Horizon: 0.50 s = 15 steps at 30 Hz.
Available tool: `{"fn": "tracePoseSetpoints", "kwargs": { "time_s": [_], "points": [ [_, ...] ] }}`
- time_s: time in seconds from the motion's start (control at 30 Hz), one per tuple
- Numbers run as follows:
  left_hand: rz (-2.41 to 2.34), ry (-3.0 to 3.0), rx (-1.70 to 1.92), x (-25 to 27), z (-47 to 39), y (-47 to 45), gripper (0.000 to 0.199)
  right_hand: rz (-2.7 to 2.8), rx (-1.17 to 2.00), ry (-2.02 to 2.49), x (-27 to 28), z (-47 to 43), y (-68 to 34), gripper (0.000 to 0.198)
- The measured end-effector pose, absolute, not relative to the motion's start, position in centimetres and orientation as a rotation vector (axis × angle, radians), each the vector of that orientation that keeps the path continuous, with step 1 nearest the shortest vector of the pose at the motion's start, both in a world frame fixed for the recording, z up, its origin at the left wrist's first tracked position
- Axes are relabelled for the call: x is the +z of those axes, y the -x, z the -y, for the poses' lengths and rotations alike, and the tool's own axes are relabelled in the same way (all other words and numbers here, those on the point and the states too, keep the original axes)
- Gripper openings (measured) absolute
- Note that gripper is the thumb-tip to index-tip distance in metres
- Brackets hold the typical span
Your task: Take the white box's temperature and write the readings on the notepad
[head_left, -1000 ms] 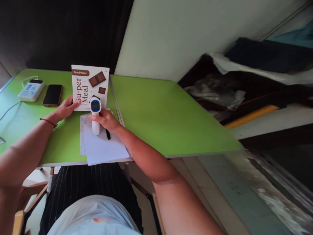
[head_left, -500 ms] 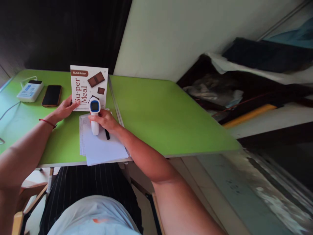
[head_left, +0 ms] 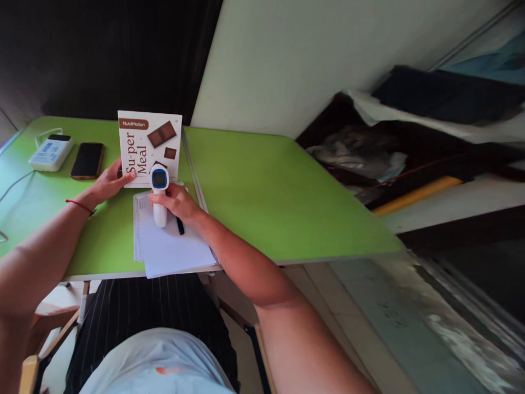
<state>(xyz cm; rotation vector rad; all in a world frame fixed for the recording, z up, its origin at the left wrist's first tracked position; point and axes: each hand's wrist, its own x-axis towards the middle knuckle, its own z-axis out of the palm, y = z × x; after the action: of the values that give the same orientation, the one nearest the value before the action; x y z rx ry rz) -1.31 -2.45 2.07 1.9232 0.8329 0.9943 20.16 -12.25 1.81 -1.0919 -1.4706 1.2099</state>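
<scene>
My left hand (head_left: 110, 180) grips the lower left edge of a white box (head_left: 158, 117) printed "NutriMotion Su-per Meal" with brown chocolate pieces, its front facing me. In my right hand (head_left: 178, 201) is a white infrared thermometer (head_left: 159, 216), held by its handle, its blue-framed screen toward me. The thermometer is in front of the box's lower part and covers some of the print; whether they touch I cannot tell. Beneath my right hand lie sheets of white paper (head_left: 176, 254) with a black pen (head_left: 180, 225) on them.
On the left of the green table (head_left: 262, 202) are a phone (head_left: 87, 160) and a white device with a cable (head_left: 51, 153). A seam crosses the table beside the papers. Shelves with cloth (head_left: 356, 153) stand at the right, beyond the table's edge.
Almost nothing differs. The box and the thermometer sit very slightly lower in the picture, still held in the same hands.
</scene>
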Motion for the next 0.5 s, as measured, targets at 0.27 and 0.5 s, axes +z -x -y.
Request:
{"fn": "tracePoseSetpoints", "kwargs": {
  "time_s": [0.27, 0.5],
  "points": [
    [-0.792, -1.817, 0.985, 2.05, 2.53, 1.07, 0.076, 1.384, 1.301, 1.059, 1.43, 11.87, -20.08, 0.041],
    [-0.810, -1.830, 0.973, 2.07, 2.83, 0.90, 0.078, 1.339, 1.288, 1.104, 2.09, 11.80, -20.68, 0.046]
  ]
}}
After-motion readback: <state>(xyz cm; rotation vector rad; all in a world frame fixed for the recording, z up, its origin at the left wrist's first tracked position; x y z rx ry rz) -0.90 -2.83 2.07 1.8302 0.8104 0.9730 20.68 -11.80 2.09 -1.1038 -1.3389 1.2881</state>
